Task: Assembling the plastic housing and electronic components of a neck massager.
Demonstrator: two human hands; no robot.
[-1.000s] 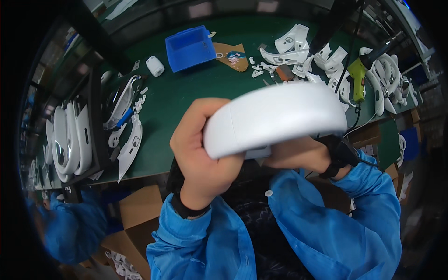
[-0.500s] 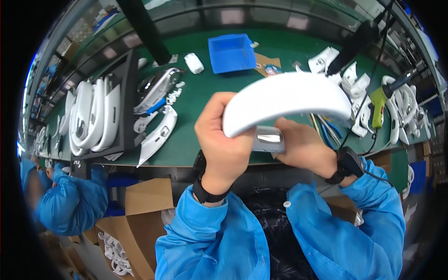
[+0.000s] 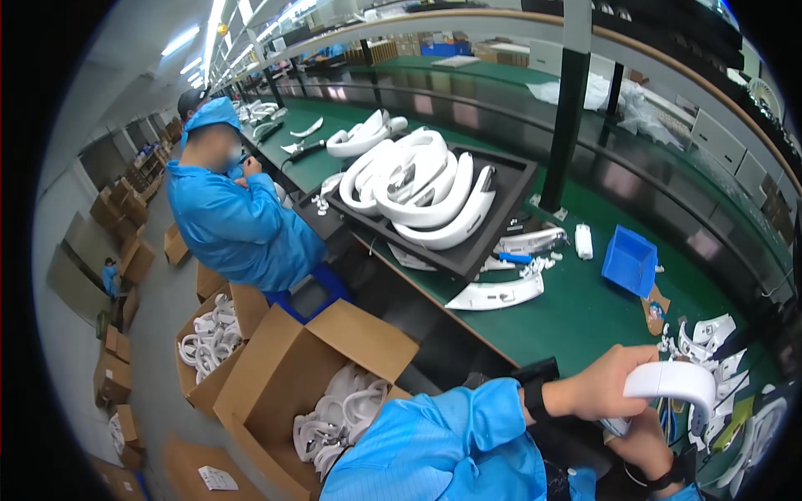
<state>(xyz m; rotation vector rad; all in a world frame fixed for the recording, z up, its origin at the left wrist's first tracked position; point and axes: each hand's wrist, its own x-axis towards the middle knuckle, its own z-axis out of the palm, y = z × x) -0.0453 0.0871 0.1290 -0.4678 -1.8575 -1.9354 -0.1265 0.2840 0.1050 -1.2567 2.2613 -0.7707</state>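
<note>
My left hand is closed around a glossy white curved plastic housing, held up above the near edge of the bench at the lower right. Just below it, my right hand has its fingers closed at the lower end of the same housing, where a small pale part shows between the hands. Some of its fingers are hidden behind my left hand and the housing. Loose white shell pieces lie on the bench beyond the housing.
A black tray heaped with white curved housings overhangs the green bench. A blue bin stands farther right. On the floor, an open cardboard box holds white parts. A co-worker in blue sits at the left.
My view has swung left, so the hands and housing now appear at the lower right, and the co-worker and floor boxes show more fully. Both hands remain on the housing.
</note>
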